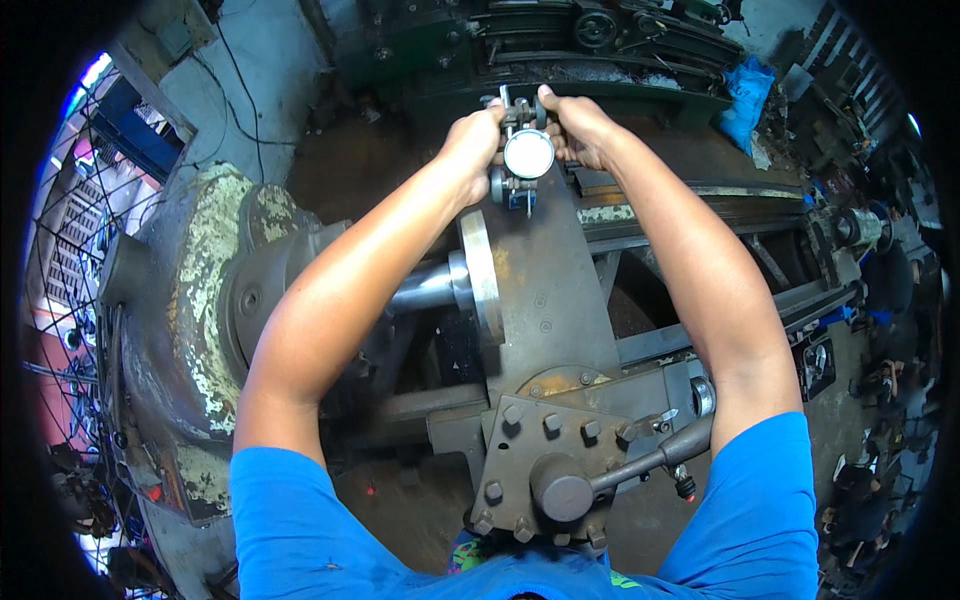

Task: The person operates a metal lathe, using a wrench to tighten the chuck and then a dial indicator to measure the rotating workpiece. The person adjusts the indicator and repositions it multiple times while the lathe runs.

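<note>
Both my arms reach far forward over a lathe. Between my hands is a dial indicator (529, 154) with a round white face, joined to a small metal holder with clamps and knobs. My left hand (474, 148) is closed on the holder's left side, thumb near the top. On the other side my right hand (582, 128) grips a round knob of the holder with thumb and fingers. The indicator is over the far end of the flat cross slide (556, 270). Just nearer and to the left stands a shiny flanged workpiece (481, 275).
The chuck (262, 300) and its peeling headstock (195, 300) stand at left. Below my arms is a bolted tool post (550, 440) with a long handle (660, 452). Lathe bed rails run right. At the back are another machine (600, 40) and a blue bag (746, 100).
</note>
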Tool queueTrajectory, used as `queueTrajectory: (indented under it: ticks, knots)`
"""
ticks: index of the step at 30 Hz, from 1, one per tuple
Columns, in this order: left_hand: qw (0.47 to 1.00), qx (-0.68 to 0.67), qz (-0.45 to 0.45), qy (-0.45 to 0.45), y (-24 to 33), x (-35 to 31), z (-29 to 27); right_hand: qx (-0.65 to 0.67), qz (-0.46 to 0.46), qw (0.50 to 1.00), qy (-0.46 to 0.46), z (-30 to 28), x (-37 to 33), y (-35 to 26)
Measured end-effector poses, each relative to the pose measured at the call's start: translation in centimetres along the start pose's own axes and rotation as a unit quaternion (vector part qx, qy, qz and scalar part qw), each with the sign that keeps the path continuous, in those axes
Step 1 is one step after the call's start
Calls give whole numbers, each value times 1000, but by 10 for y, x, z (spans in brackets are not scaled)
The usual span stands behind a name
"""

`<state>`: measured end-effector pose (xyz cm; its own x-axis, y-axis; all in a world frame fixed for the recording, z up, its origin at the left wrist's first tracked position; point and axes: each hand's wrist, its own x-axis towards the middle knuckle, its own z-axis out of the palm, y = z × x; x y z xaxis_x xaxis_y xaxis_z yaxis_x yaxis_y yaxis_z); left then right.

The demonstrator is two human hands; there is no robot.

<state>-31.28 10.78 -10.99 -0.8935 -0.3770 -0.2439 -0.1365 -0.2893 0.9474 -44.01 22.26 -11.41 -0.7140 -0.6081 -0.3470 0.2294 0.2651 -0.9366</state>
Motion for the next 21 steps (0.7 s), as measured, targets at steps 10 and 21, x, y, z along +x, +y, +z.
queueTrajectory:
  ticks: [10,21]
  knots:
    - [996,60,15,67,3,20,-21,-24,-2,1000,7,-9,-7,9]
    - [995,69,32,62,0,23,-21,4,1,1000,27,-7,-5,23]
